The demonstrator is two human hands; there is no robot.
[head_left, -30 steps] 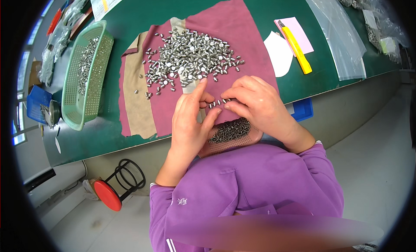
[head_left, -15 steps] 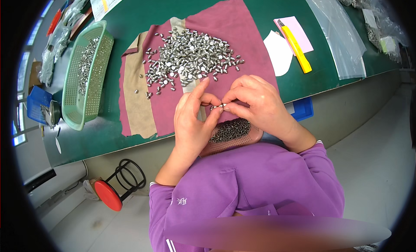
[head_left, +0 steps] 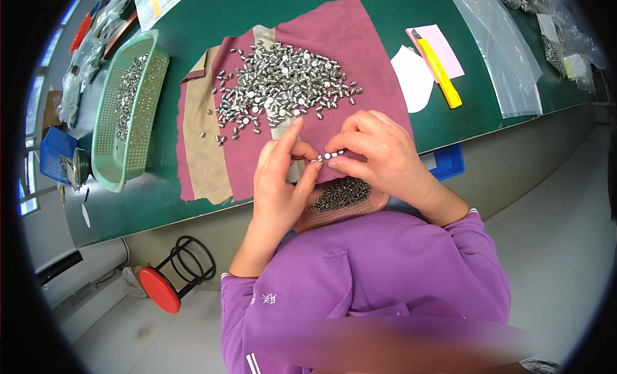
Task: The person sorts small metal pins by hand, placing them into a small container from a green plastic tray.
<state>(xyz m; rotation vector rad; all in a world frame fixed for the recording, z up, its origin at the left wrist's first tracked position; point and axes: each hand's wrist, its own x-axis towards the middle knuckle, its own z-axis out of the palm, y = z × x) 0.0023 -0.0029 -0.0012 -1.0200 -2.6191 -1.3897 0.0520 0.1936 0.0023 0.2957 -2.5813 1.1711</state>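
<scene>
My left hand (head_left: 280, 176) pinches a small shiny metal fastener (head_left: 319, 158) between thumb and forefinger. Facing it, my right hand (head_left: 384, 149) grips a short row of similar metal fasteners (head_left: 328, 156) in its fingertips. A narrow gap separates the two hands; the exact make of the pieces is too small to tell. Just beyond my hands, a heap of such fasteners (head_left: 289, 84) is spread over a maroon and tan cloth (head_left: 340, 36). Below my hands, a pink basket (head_left: 334, 217) holds many darker-looking small metal parts (head_left: 340, 195).
To the left on the green table (head_left: 193, 17) stands a long green basket (head_left: 106, 149) of metal pieces, near a blue bin (head_left: 54, 155). On the right lie a yellow cutter (head_left: 438, 72), pink paper (head_left: 450, 49), white paper (head_left: 412, 81) and clear plastic bags (head_left: 504, 59). A red stool (head_left: 160, 290) stands on the floor.
My hands have drawn slightly apart, the left one shifting left. The fasteners in my right fingertips now show more clearly.
</scene>
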